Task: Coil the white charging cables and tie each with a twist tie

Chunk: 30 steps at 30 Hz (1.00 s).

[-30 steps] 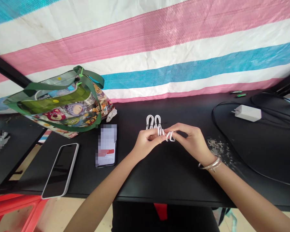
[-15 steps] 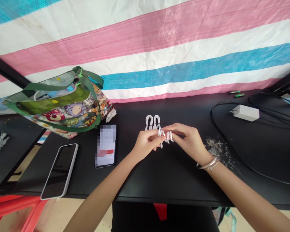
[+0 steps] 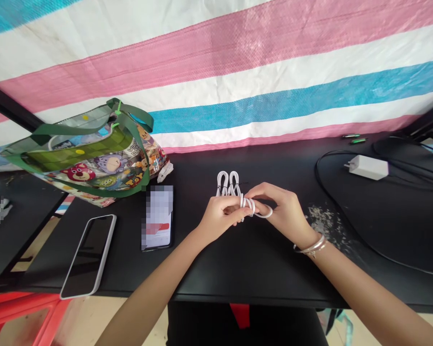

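Note:
A white cable [image 3: 228, 183] is folded into a bundle of loops over the middle of the black table [image 3: 245, 259]. My left hand [image 3: 218, 217] pinches the bundle from the left. From the right, my right hand [image 3: 283, 211] grips the loose end, which coils around the bundle's middle in a few turns and sticks out as a small loop by my fingers. Two loops of the bundle poke out beyond my fingers. Bangles sit on my right wrist.
A cartoon-print tote bag [image 3: 90, 158] with green handles lies at the left. Two phones [image 3: 88, 254] [image 3: 158, 217] lie in front of it. A white charger [image 3: 368, 167] with a black cord is at the right, near some pale crumbs [image 3: 323, 221]. A striped tarp hangs behind.
My right hand has carried the loose end around the bundle, adding turns; a small loop now sticks out to the right. My left hand has kept its hold.

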{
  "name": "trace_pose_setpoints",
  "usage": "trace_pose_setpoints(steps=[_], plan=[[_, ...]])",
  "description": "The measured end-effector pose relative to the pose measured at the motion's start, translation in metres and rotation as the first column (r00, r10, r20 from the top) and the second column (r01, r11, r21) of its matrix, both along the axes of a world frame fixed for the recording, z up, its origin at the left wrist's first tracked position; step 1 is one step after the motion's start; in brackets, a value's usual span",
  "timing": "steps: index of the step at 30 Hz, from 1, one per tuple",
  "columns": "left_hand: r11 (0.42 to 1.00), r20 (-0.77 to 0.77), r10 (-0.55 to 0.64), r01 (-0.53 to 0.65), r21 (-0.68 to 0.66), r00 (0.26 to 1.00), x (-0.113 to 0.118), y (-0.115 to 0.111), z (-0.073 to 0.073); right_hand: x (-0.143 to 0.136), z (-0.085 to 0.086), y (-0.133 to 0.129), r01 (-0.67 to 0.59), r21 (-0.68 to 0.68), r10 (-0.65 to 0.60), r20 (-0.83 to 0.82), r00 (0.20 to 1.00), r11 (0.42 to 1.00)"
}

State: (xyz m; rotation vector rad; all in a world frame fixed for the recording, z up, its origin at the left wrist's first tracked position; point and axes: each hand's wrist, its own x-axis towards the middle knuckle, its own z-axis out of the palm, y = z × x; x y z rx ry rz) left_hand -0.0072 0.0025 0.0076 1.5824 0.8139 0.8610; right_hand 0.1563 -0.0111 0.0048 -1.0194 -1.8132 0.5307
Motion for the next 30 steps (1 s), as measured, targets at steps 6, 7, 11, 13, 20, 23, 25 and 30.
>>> trace_pose_setpoints(steps=[6, 7, 11, 13, 20, 23, 25, 30], plan=[[0.998, -0.030, 0.017, -0.016, 0.055, 0.999, -0.0029, 0.0005, -0.0002, 0.0004, -0.0045, 0.0022, 0.012, -0.048, -0.015, -0.053, 0.999, 0.999], [0.998, -0.035, 0.026, -0.023, 0.061, 0.999, -0.0032, 0.0006, -0.0003, 0.0005, -0.0051, 0.0025, 0.009, -0.057, -0.013, -0.057, 0.998, 0.998], [0.998, -0.052, 0.021, -0.018, 0.059, 0.998, -0.0028, 0.0008, 0.0012, 0.0003, -0.0039, 0.0028, -0.051, -0.089, 0.044, -0.072, 0.996, 0.995], [0.999, -0.051, 0.005, -0.002, 0.052, 0.999, -0.0024, 0.0006, 0.0030, 0.0002, -0.0019, 0.0026, -0.098, -0.106, 0.089, -0.082, 0.993, 0.990], [0.996, -0.062, -0.004, 0.010, 0.093, 0.998, -0.0027, 0.0000, 0.0057, 0.0012, 0.0007, 0.0037, -0.216, -0.156, 0.194, -0.145, 0.970, 0.964], [0.993, -0.070, -0.001, 0.009, 0.118, 0.998, -0.0028, 0.0009, 0.0041, 0.0013, -0.0009, 0.0048, -0.226, -0.170, 0.195, -0.179, 0.964, 0.959], [0.992, -0.076, 0.010, 0.000, 0.128, 0.997, -0.0028, 0.0016, 0.0029, 0.0010, -0.0017, 0.0051, -0.214, -0.178, 0.178, -0.201, 0.963, 0.960], [0.991, -0.066, 0.017, -0.008, 0.130, 0.998, -0.0033, 0.0021, 0.0007, -0.0003, -0.0017, 0.0048, -0.208, -0.180, 0.171, -0.201, 0.965, 0.961]])
